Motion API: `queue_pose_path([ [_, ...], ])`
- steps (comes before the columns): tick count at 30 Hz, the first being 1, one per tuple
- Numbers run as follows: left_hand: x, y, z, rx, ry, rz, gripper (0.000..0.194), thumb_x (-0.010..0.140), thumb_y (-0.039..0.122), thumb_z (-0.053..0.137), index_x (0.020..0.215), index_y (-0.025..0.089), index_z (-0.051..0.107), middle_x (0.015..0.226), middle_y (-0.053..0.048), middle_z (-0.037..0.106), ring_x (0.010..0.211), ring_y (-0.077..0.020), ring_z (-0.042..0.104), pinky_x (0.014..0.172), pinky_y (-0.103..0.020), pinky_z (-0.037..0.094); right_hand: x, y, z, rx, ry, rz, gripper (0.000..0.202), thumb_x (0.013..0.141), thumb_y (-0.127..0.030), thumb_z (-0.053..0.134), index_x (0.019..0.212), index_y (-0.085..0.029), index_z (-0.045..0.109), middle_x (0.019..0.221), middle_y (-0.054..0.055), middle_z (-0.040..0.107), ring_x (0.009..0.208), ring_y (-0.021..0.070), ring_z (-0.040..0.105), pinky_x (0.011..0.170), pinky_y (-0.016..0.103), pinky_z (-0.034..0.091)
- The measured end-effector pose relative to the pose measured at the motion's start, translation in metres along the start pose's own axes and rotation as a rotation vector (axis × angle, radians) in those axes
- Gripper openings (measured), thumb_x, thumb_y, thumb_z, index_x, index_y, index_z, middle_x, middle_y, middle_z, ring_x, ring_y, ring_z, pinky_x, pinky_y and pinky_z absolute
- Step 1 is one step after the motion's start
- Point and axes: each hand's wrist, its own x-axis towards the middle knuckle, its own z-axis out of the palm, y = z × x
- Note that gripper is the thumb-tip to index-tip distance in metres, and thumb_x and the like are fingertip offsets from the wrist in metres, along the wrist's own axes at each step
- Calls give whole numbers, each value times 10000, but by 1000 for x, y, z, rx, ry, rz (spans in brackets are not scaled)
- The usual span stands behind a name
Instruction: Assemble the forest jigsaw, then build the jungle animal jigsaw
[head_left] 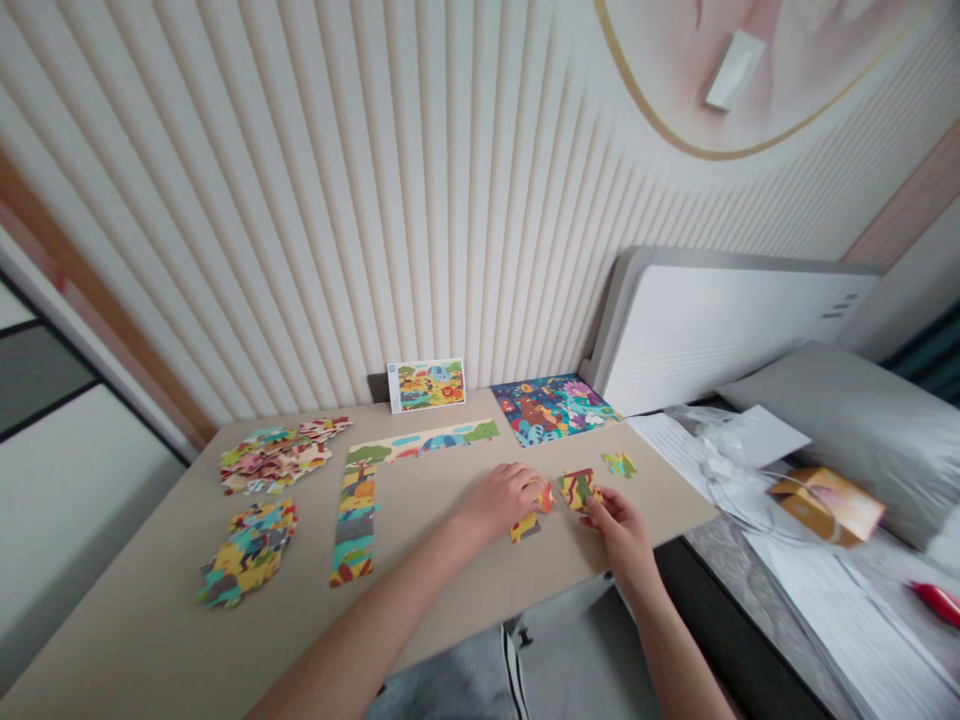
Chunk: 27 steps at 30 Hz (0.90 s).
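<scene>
Left hand: fingers bent at the orange piece; grip or mere touch, cannot tell. Right hand: thumb and fingers pinched on the red-and-green piece. Yellow piece: under the left hand. Green piece: beyond the right. Puzzle border: 2 joined sides, left of the hands. Loose piles: 2, farther left. Picture card: upright against the wall.

Left hand: palm down — fingers curled | right hand: fingers pinched
</scene>
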Motion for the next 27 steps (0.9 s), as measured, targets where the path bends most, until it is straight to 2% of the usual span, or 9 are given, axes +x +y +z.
queue_pose_path([
  [2, 13, 6, 6, -34, 12, -15, 322, 937, 255, 671, 1243, 197, 589, 1250, -92, 665, 1235, -229, 579, 1061, -394, 435, -1, 0, 2, 29, 9, 5, 450, 712, -541, 838, 1001, -245, 660, 879, 42, 763, 773, 236, 720, 646, 341, 597],
  [5, 25, 18, 12, -191, 57, -89, 445, 908, 397, 701, 1262, 162, 569, 1311, -129, 636, 1260, -260, 559, 1073, -402, 418, -3, -1, 6, 50, 6, 12, 469, 719, -539, 837, 1011, -248, 612, 861, 31, 762, 779, 229, 725, 638, 327, 590],
  [8, 28, 27, 10, -440, 69, -199, 329, 932, 438, 638, 1118, 167, 612, 1114, -79, 700, 1027, -224, 645, 877, -319, 486, -1, -3, 9, -25, -83, 18, 458, 748, -574, 801, 989, -231, 618, 843, 44, 757, 764, 240, 723, 645, 340, 577],
  [11, 23, 24, 2, -612, 102, -324, 223, 993, 356, 511, 884, 184, 600, 798, 7, 651, 739, -154, 601, 669, -247, 427, 10, -7, 3, -290, -140, -79, 466, 831, -631, 681, 984, -191, 684, 920, 109, 762, 837, 275, 714, 745, 397, 564],
  [14, 8, 9, -14, -638, 168, -394, 254, 1001, 336, 476, 815, 189, 568, 705, 28, 584, 665, -139, 539, 612, -235, 373, 32, -13, -18, -763, 66, -267, 501, 908, -620, 553, 1058, -175, 731, 1115, 164, 735, 1073, 334, 650, 960, 484, 478],
  [17, -17, -12, -35, -551, 188, -408, 249, 999, 318, 473, 834, 190, 607, 781, -7, 646, 738, -166, 590, 690, -254, 417, 57, -11, -45, -1197, 302, -234, 588, 915, -599, 502, 1223, -134, 687, 1305, 235, 632, 1225, 400, 550, 1030, 550, 387],
  [20, -44, -29, -51, -525, 175, -436, 258, 1009, 321, 461, 1023, 195, 685, 1041, -77, 734, 959, -221, 669, 856, -302, 477, 76, -1, -65, -1374, 277, -62, 606, 878, -626, 522, 1185, -135, 698, 1306, 255, 612, 1224, 427, 541, 994, 556, 388],
  [23, -67, -40, -55, -538, 165, -486, 333, 1003, 333, 490, 1268, 213, 651, 1289, -95, 693, 1182, -248, 639, 1018, -347, 457, 86, 8, -74, -1339, 265, -44, 602, 832, -655, 565, 1171, -176, 697, 1320, 234, 610, 1226, 429, 543, 992, 557, 380],
  [27, -88, -43, -47, -562, 202, -499, 360, 1030, 328, 442, 1316, 238, 641, 1309, -73, 684, 1213, -227, 625, 1065, -354, 444, 93, 9, -73, -1048, 293, -96, 665, 735, -648, 677, 1212, -187, 629, 1173, 193, 690, 1081, 380, 629, 917, 519, 442],
])
